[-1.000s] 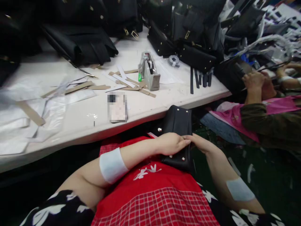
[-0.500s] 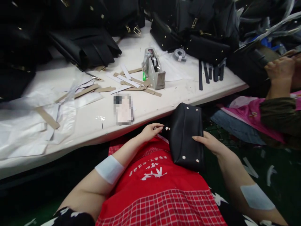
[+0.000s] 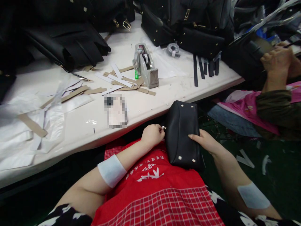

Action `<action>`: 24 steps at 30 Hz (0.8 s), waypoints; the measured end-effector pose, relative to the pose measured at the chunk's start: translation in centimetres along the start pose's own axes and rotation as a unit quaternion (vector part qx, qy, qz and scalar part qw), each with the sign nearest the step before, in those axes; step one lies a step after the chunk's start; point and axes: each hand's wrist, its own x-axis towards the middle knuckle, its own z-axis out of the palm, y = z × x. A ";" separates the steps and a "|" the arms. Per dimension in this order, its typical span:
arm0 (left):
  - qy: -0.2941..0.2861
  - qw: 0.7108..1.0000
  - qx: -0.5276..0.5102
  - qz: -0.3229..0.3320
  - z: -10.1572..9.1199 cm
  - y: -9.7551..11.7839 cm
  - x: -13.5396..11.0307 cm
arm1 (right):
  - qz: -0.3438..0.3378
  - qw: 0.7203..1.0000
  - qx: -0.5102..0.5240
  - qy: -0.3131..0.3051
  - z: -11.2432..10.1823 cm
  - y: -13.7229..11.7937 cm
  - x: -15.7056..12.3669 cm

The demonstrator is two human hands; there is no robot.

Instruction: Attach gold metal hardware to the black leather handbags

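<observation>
A black handbag (image 3: 182, 135) with small metal feet on its base rests against the red apron (image 3: 150, 175), base turned up toward me. My right hand (image 3: 204, 140) grips its right side, thumb lying on the base and the other fingers hidden behind. On the left side of the bag sits a small shiny metal clasp (image 3: 164, 127). My left hand (image 3: 154, 135) is closed with its fingertips at this clasp, pinching it. The fingers partly cover the clasp, so its shape is hard to make out.
A white table (image 3: 174, 91) holds a tape dispenser (image 3: 148, 69), card strips (image 3: 122, 82), a blurred-out phone (image 3: 116, 111), a grey coil (image 3: 172, 49), black strips (image 3: 195, 70) and several black bags (image 3: 199, 40). At the right, a co-worker's hands (image 3: 276, 61) hold dark material.
My left hand has closed its fingers and moved onto the metal clasp, which it was just short of before. My right hand keeps its hold on the bag. The view has shifted slightly.
</observation>
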 end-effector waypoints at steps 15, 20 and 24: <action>0.013 0.990 0.092 0.107 -0.6 -1.3 -0.2 | -0.017 1.000 0.000 -0.008 0.0 0.5 0.4; 0.139 0.965 0.192 0.110 -4.3 -2.2 0.0 | -0.016 0.999 0.044 0.000 0.9 0.5 0.3; 0.233 0.966 0.080 0.078 -7.7 -3.1 0.2 | -0.010 0.998 0.066 0.015 1.1 0.4 0.4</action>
